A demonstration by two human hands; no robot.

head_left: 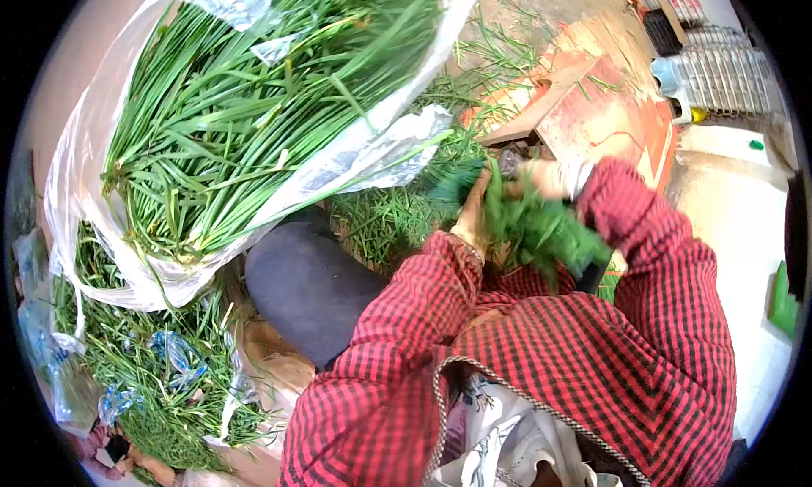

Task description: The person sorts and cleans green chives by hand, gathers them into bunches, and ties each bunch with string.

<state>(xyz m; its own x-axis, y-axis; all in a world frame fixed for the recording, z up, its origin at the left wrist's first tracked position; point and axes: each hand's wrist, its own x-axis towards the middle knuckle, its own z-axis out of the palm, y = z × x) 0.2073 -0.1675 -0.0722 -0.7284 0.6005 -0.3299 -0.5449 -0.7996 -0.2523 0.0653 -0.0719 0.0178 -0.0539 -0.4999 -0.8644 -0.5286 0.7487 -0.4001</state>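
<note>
My left hand (pixel 474 215) is closed around a bunch of long, thin green leaves, with the dark green tops (pixel 457 183) sticking out to its left. On the other side, a blurred mass of the same green leaves (pixel 545 233) hangs below and between my hands. My right hand (pixel 545 179) is close beside it, smeared by motion, so its fingers cannot be made out. A small dark, shiny thing (pixel 511 160) sits between the two hands; its kind is unclear. Loose cut leaves (pixel 385 221) cover the ground left of my hands.
A large clear plastic bag (pixel 89 191) full of long green leaves (pixel 254 132) lies at upper left. More leaves (pixel 144 377) with blue plastic scraps lie below it. A cardboard piece (pixel 584 115) stands ahead; wire racks (pixel 727 73) are at upper right. My bent knee (pixel 304 284) is left.
</note>
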